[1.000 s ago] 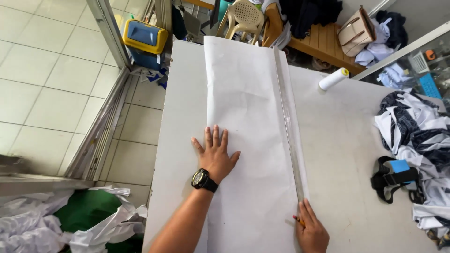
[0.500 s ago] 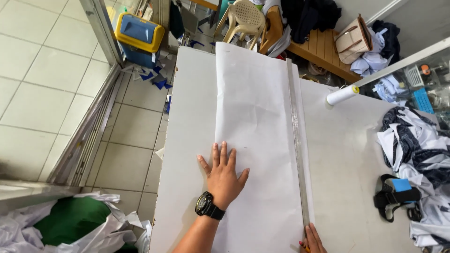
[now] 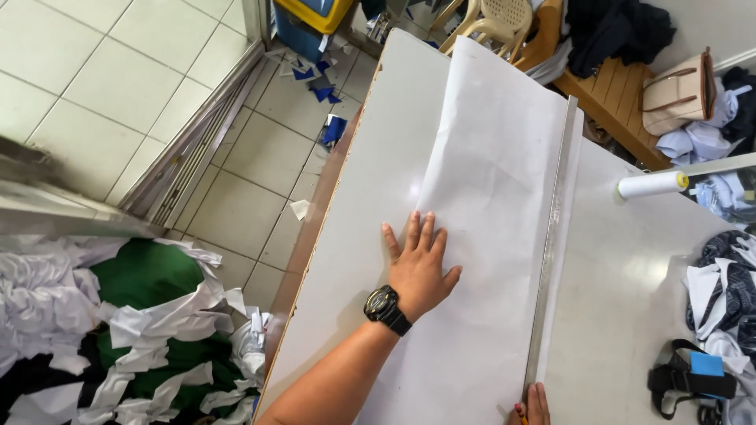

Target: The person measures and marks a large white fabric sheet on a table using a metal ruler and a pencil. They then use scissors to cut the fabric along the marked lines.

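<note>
A long sheet of white paper (image 3: 492, 181) lies along a white table (image 3: 378, 181). My left hand (image 3: 417, 266), with a black watch on its wrist, presses flat on the paper with the fingers spread. A long metal ruler (image 3: 554, 228) runs along the paper's right edge. My right hand (image 3: 531, 408) shows only its fingertips at the bottom edge, at the ruler's near end, with what looks like a pencil tip beside them. Most of that hand is out of frame.
A roll of white paper (image 3: 652, 184) lies on the table's right side. Dark and white cloth (image 3: 724, 291) is heaped at the right edge. Left of the table, scraps of white and green fabric (image 3: 134, 315) pile on the tiled floor. A wooden bench with a beige bag (image 3: 677, 94) stands behind.
The view has swung to the right and downward. My left hand stays flat on the paper. My right hand has slipped toward the bottom edge, with only its fingertips left in view.
</note>
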